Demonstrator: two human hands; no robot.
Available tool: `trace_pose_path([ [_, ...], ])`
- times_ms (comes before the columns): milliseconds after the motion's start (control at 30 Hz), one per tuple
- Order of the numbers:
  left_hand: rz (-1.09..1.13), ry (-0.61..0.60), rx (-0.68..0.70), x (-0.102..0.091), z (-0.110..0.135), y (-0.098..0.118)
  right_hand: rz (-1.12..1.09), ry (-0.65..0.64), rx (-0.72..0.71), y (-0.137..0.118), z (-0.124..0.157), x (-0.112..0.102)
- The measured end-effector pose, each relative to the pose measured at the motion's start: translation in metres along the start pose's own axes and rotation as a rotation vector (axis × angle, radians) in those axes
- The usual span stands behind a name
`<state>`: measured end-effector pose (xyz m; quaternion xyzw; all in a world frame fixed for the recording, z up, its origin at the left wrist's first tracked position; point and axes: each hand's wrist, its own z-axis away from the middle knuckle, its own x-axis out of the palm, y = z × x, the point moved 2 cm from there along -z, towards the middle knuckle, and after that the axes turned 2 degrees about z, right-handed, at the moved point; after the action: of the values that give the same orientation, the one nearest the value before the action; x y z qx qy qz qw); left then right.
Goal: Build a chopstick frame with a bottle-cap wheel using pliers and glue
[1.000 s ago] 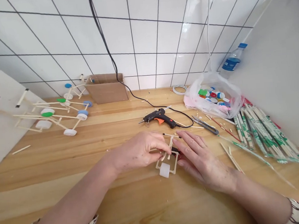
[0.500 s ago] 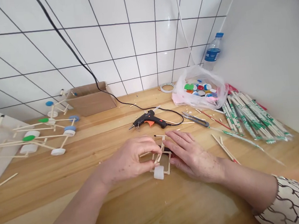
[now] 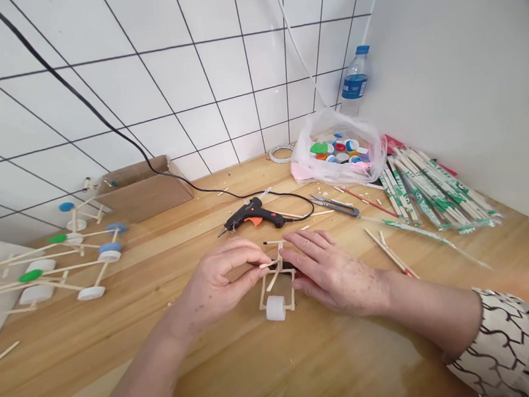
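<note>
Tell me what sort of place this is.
Probably a craft workspace: a wooden table against a tiled wall. The signs are a glue gun, bundles of wrapped wooden sticks and, at the left, models built from sticks and bottle caps.

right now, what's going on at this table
A person is working on a small stick frame on the wooden table. The left hand pinches a short stick at the frame, while the right hand is at its right side. A white roller sits at the frame's near end. Beyond the hands, the glue gun and snips lie on the table, neither being held.
</note>
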<state>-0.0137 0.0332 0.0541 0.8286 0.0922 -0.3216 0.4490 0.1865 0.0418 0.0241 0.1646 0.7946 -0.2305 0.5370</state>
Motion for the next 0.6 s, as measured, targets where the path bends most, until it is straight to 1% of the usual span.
trace_pose_path([
  [100,-0.031,0.052,0.013,0.004,0.0,-0.002,-0.021,-0.008,0.03,0.001,-0.001,-0.003],
  [267,-0.045,0.106,0.006,0.01,0.001,-0.006,-0.093,-0.02,0.075,0.006,-0.001,-0.008],
  [600,-0.019,0.121,-0.025,0.023,0.002,-0.011,-0.323,0.029,0.102,0.024,0.0,-0.016],
])
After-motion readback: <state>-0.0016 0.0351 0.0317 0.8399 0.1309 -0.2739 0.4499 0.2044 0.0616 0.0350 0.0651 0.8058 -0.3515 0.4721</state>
